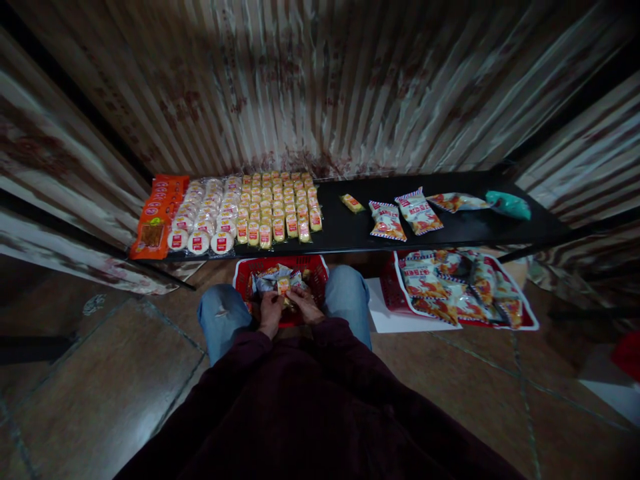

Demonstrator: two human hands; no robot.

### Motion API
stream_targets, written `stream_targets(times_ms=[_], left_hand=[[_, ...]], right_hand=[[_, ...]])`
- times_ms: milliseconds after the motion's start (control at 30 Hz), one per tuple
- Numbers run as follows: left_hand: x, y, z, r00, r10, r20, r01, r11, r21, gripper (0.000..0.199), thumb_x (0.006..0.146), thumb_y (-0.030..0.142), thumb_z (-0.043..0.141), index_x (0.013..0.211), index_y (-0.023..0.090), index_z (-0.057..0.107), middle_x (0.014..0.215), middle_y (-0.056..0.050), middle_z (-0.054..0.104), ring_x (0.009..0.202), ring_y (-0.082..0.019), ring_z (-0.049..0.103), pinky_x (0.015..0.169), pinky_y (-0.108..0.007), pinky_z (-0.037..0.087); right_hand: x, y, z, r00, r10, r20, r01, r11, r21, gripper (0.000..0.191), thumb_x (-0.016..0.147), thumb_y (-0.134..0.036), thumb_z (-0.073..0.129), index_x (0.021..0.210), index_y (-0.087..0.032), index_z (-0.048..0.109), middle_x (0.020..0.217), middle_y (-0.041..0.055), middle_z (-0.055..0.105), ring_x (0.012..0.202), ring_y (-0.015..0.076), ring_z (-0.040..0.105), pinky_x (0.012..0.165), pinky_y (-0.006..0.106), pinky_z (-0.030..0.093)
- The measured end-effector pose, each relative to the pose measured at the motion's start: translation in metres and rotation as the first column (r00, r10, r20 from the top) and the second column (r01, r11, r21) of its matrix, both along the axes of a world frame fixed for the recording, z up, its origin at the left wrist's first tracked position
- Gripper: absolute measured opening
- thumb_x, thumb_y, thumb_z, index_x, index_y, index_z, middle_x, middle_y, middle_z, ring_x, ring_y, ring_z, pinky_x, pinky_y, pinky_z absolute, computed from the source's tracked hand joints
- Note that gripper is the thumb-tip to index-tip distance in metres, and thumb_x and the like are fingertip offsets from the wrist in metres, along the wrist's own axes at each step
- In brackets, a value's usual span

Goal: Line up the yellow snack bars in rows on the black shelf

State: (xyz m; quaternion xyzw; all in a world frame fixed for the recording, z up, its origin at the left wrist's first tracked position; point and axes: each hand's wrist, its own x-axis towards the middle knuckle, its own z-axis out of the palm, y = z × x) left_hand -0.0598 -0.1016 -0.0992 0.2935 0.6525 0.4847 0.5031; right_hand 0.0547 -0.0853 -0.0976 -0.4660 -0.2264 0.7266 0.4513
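Observation:
Between my knees, my left hand (pixel 271 312) and my right hand (pixel 308 307) both pinch a small yellow wrapped snack cake (pixel 284 287) with a red and white label. They hold it above a red basket (pixel 242 272) containing several snack bags, partly hidden by my hands. On the black shelf (pixel 340 233) in front, matching yellow wrapped cakes (pixel 265 233) stand in tight rows. One similar cake (pixel 353 203) lies apart to their right.
Round white packaged snacks (pixel 199 241) and orange packets (pixel 153 217) fill the shelf's left end. Snack bags (pixel 419 212) and a teal packet (pixel 509 205) lie to the right. Below stands a second red basket (pixel 396 293) full of bags, beside white paper (pixel 385 320). Striped curtain (pixel 300 87) hangs behind.

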Motion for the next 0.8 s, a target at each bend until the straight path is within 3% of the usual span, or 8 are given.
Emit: stream_targets(times_ms=[200, 333, 600, 800], left_hand=[[0.000, 0.005, -0.001, 0.997, -0.016, -0.077, 0.023, 0.996, 0.083, 0.011, 0.071, 0.017, 0.065, 0.078, 0.019, 0.057, 0.081, 0.000, 0.062, 0.078, -0.013, 0.059, 0.078, -0.027, 0.047], [0.002, 0.015, 0.007, 0.995, -0.011, -0.100, 0.023, 0.992, 0.127, 0.013, 0.069, 0.014, 0.065, 0.078, 0.019, 0.056, 0.079, 0.000, 0.062, 0.078, -0.014, 0.059, 0.080, -0.028, 0.046], [0.005, 0.044, 0.045, 0.984, 0.030, -0.173, 0.014, 0.969, 0.246, 0.014, 0.071, 0.015, 0.065, 0.079, 0.020, 0.055, 0.083, -0.003, 0.062, 0.083, -0.016, 0.060, 0.086, -0.031, 0.045], [0.010, 0.066, 0.070, 0.966, 0.069, -0.249, 0.005, 0.958, 0.287, 0.014, 0.074, 0.016, 0.065, 0.082, 0.020, 0.055, 0.085, -0.004, 0.062, 0.084, -0.017, 0.059, 0.086, -0.031, 0.045]], right_hand=[[0.001, 0.004, 0.002, 0.987, -0.008, 0.163, -0.017, 0.988, 0.151, 0.044, 0.053, -0.045, 0.082, 0.089, -0.022, 0.071, 0.089, 0.0019, 0.072, 0.087, 0.0186, 0.065, 0.083, 0.031, 0.050], [0.002, 0.013, 0.006, 0.968, -0.046, 0.247, -0.006, 0.979, 0.206, 0.041, 0.058, -0.039, 0.079, 0.095, -0.022, 0.070, 0.092, 0.0015, 0.071, 0.090, 0.0203, 0.064, 0.086, 0.034, 0.049], [0.002, 0.041, 0.031, 0.870, -0.199, 0.452, -0.042, 0.882, 0.470, 0.043, 0.072, -0.027, 0.067, 0.115, -0.026, 0.063, 0.109, 0.0039, 0.068, 0.099, 0.0197, 0.061, 0.095, 0.034, 0.045], [-0.004, 0.064, 0.058, 0.828, -0.266, 0.493, -0.041, 0.849, 0.527, 0.050, 0.074, -0.022, 0.064, 0.123, -0.025, 0.055, 0.102, 0.0045, 0.066, 0.096, 0.0202, 0.061, 0.093, 0.035, 0.047]])
